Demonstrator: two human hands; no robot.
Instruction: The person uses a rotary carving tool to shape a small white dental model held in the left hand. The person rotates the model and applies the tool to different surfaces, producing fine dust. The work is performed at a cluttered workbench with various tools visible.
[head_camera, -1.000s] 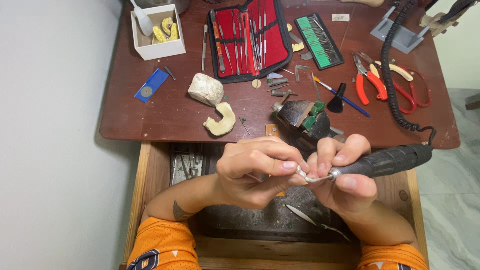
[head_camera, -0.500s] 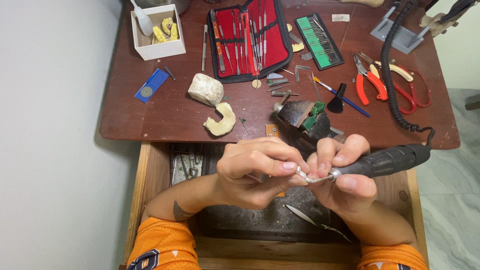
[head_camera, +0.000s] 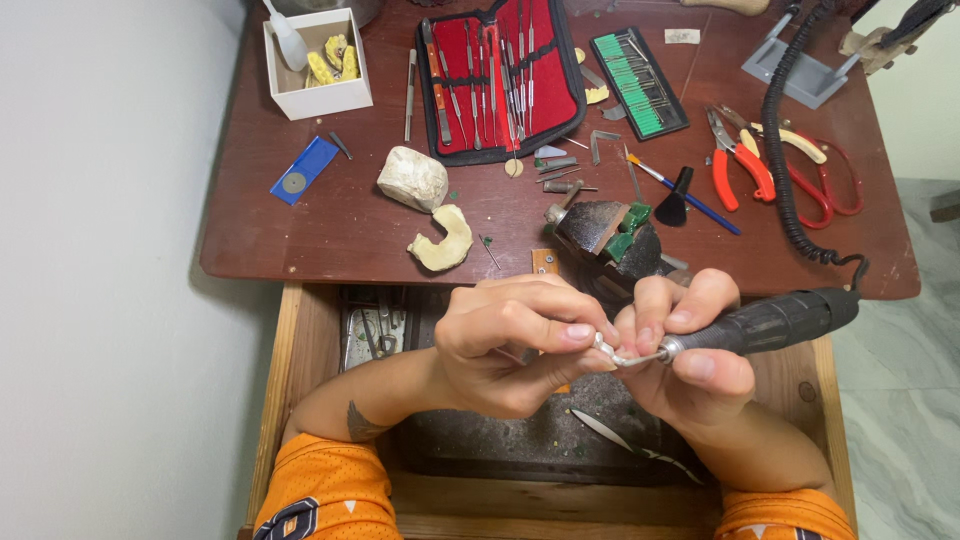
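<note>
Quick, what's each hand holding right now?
Left hand: closed, pinching a small metal piece.
Right hand: closed around a black rotary handpiece.

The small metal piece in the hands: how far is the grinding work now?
Done: tools are laid out, and the red instrument case lies open. In hand: the left hand pinches a small metal piece, and the right hand holds the black rotary handpiece with its tip at the piece. Left: how finished the piece is cannot be told; it is too small.

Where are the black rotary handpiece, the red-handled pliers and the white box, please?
black rotary handpiece (head_camera: 770, 322): head view, on its grip.
red-handled pliers (head_camera: 738, 160): head view, on a red handle.
white box (head_camera: 325, 98): head view, on its front wall.
</note>
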